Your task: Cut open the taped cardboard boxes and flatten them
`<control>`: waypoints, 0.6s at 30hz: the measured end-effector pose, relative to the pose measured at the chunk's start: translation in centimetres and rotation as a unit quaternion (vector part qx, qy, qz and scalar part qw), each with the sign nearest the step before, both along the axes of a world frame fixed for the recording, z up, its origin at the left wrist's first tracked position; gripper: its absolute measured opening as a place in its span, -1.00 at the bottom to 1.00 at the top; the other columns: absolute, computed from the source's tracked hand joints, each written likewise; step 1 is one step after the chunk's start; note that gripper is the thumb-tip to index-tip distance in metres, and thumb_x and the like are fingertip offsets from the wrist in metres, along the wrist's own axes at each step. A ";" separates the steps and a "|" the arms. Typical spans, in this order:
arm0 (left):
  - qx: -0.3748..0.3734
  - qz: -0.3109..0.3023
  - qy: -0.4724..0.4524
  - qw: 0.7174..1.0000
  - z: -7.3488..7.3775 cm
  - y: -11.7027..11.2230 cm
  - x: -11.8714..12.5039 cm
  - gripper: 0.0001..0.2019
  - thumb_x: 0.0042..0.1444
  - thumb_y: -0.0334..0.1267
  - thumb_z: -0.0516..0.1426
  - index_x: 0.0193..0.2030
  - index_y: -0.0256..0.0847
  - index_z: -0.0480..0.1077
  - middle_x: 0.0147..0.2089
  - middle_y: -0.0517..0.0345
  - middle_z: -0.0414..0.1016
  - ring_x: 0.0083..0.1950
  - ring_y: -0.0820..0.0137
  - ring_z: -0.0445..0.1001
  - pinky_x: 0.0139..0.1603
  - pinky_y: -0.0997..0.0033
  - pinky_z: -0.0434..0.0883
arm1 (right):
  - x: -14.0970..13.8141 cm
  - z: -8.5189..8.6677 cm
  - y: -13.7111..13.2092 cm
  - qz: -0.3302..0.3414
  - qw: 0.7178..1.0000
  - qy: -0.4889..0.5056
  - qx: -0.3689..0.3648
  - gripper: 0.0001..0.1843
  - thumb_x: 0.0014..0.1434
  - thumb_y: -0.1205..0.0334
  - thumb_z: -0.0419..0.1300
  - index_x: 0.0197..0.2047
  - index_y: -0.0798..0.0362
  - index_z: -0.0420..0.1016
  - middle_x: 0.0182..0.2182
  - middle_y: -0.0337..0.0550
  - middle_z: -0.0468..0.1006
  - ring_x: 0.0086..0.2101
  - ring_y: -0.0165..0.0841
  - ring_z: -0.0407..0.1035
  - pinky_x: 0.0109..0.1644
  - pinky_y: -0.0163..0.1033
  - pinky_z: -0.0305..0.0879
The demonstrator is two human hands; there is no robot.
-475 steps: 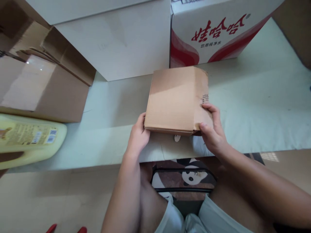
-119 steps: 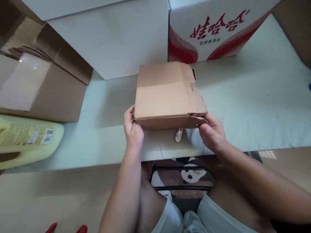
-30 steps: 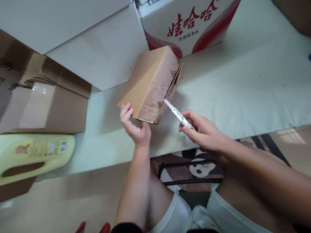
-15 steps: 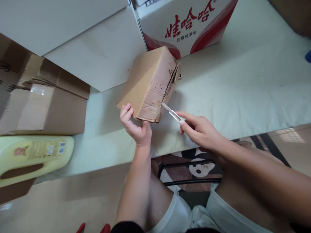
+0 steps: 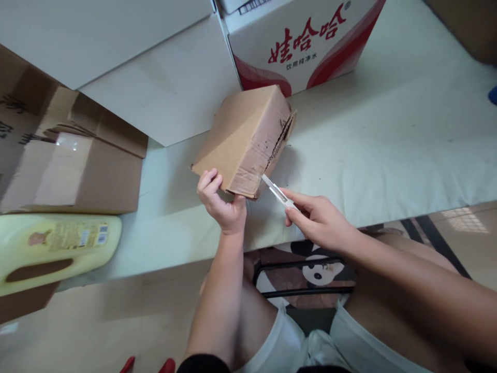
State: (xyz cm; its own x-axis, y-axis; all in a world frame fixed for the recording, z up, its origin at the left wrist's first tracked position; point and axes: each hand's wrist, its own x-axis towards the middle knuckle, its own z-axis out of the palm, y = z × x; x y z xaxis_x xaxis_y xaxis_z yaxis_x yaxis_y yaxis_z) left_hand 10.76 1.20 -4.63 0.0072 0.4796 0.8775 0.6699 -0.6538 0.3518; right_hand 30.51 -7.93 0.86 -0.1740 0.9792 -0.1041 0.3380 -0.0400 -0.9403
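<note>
A small brown cardboard box (image 5: pixel 243 137) is tilted up on the pale green table (image 5: pixel 388 150). My left hand (image 5: pixel 221 204) grips its near bottom corner, fingers on one face and thumb under the corner. My right hand (image 5: pixel 316 220) pinches a small white utility knife (image 5: pixel 277 191). The blade tip touches the lower end of the taped, torn seam on the box's right side.
A white and red carton (image 5: pixel 303 41) with red Chinese characters stands behind the box. A big white box (image 5: pixel 155 77) is at the back left, brown cardboard boxes (image 5: pixel 66 160) at the left, and a yellow jug (image 5: pixel 54 248) lies below them. A panda-print stool (image 5: pixel 310 272) is under the table edge.
Over the last second the knife slid down the seam towards the box's lower corner. Before that the box lay flat in both hands and the knife lay on the table.
</note>
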 end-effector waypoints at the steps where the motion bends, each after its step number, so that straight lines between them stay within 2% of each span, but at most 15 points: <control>1: -0.003 -0.002 0.007 1.000 0.0 -0.1 0.1 -0.49 0.21 0.22 0.04 0.04 -0.18 0.29 0.06 -0.08 0.40 0.18 0.18 0.40 0.28 0.00 0.30 | 0.0 0.0 0.1 0.002 1.000 0.008 -0.008 -0.49 0.27 0.25 0.01 0.26 -0.01 0.42 -0.52 -0.32 0.53 -0.62 -0.50 0.21 -0.51 -0.37 0.15; 5: -0.015 0.001 0.020 1.000 0.0 -0.5 0.7 -0.55 0.18 0.16 0.12 0.00 -0.16 0.29 0.04 -0.05 0.40 0.15 0.18 0.40 0.25 0.02 0.32 | -0.1 -0.2 0.2 0.000 0.999 0.029 -0.025 -0.49 0.26 0.27 0.01 0.25 -0.02 0.43 -0.49 -0.30 0.57 -0.62 -0.50 0.24 -0.51 -0.36 0.16; 10: -0.065 0.039 -0.068 0.995 0.0 0.1 0.4 -0.65 0.15 0.07 0.15 -0.12 -0.15 0.25 -0.04 0.01 0.37 0.06 0.24 0.41 0.14 0.10 0.35 | 0.0 -0.1 -0.9 0.063 0.998 0.011 -0.006 -0.50 0.25 0.24 0.04 0.22 0.03 0.46 -0.48 -0.28 0.59 -0.57 -0.49 0.28 -0.45 -0.36 0.19; 13: -0.066 0.047 -0.128 0.988 0.6 0.7 -0.4 -0.69 0.14 0.01 0.15 -0.16 -0.14 0.21 -0.07 0.05 0.35 0.03 0.28 0.41 0.13 0.15 0.36 | 1.2 -0.2 -0.7 0.013 1.000 -0.005 0.024 -0.49 0.25 0.18 0.04 0.24 0.06 0.42 -0.47 -0.25 0.60 -0.59 -0.46 0.27 -0.47 -0.33 0.18; 16: -0.070 0.072 -0.197 0.975 1.5 1.1 -1.6 -0.76 0.13 -0.07 0.11 -0.18 -0.11 0.18 -0.08 0.09 0.34 0.03 0.30 0.42 0.15 0.15 0.34 | 2.7 -0.8 0.5 -0.066 0.988 -0.137 0.029 -0.48 0.26 0.15 0.03 0.26 0.05 0.38 -0.40 -0.17 0.62 -0.55 -0.37 0.33 -0.44 -0.26 0.18; 18: -0.081 0.061 -0.279 0.955 2.1 1.2 -2.5 -0.76 0.08 -0.10 0.13 -0.20 -0.09 0.17 -0.11 0.13 0.35 0.00 0.30 0.43 0.13 0.15 0.36 | 3.4 -1.4 1.4 -0.099 0.961 -0.256 0.026 -0.47 0.26 0.17 0.02 0.27 0.02 0.37 -0.22 -0.04 0.65 -0.39 -0.24 0.45 -0.38 -0.20 0.23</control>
State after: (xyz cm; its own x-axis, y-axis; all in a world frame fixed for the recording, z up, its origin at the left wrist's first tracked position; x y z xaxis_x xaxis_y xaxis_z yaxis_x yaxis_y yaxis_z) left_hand 8.23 2.40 -2.56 -0.5052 0.5759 0.6427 0.4162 -0.4898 0.7661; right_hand 33.86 -6.56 -0.53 0.0773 0.9941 -0.0759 0.7477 -0.1081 -0.6551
